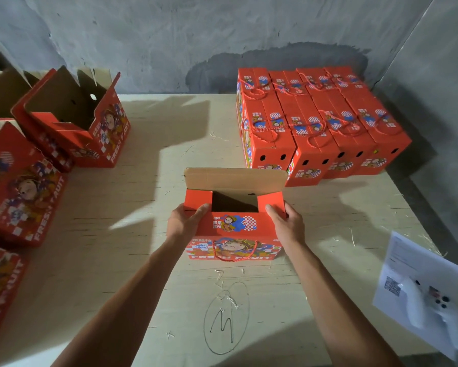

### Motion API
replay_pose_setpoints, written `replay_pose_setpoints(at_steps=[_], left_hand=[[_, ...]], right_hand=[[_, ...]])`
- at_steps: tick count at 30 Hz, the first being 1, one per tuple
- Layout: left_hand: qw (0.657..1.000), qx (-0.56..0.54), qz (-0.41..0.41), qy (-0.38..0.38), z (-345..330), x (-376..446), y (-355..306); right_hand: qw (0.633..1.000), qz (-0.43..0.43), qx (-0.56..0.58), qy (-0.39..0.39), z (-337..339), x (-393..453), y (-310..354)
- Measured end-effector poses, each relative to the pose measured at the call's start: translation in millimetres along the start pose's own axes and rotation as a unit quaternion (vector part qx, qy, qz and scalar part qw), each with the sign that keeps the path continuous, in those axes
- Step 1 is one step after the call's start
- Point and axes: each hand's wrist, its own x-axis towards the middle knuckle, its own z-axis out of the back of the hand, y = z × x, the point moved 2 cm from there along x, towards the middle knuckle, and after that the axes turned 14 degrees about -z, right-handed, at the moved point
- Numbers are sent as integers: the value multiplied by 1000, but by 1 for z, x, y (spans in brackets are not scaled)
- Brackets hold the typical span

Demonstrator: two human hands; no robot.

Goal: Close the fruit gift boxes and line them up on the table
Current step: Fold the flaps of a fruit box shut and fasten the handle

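While both hands grip the open gift box (pixel 234 226) at its ends, left hand (pixel 183 224) and right hand (pixel 286 223) curl thumbs over the side flaps, seemingly to fold them in before the rear lid (pixel 236 181) drops. It sits mid-table (pixel 148 260), near the closed row (pixel 320 123) it should join; open boxes (pixel 71 120) wait left.

Head camera looks steeply down, close over the table (pixel 143 287).

Open box (pixel 234 226) mid-table; closed boxes (pixel 320 123) behind (right).
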Motion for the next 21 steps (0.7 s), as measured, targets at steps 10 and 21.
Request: replay_pose_setpoints(at_steps=[10,21], left_hand=[[999,-6,-14,30,2,-11,-11],[997,-58,58,-1,3,-12,-4]], right_hand=[[997,19,-69,5,1,-4,-5],[994,8,-106,-2,0,4,3]])
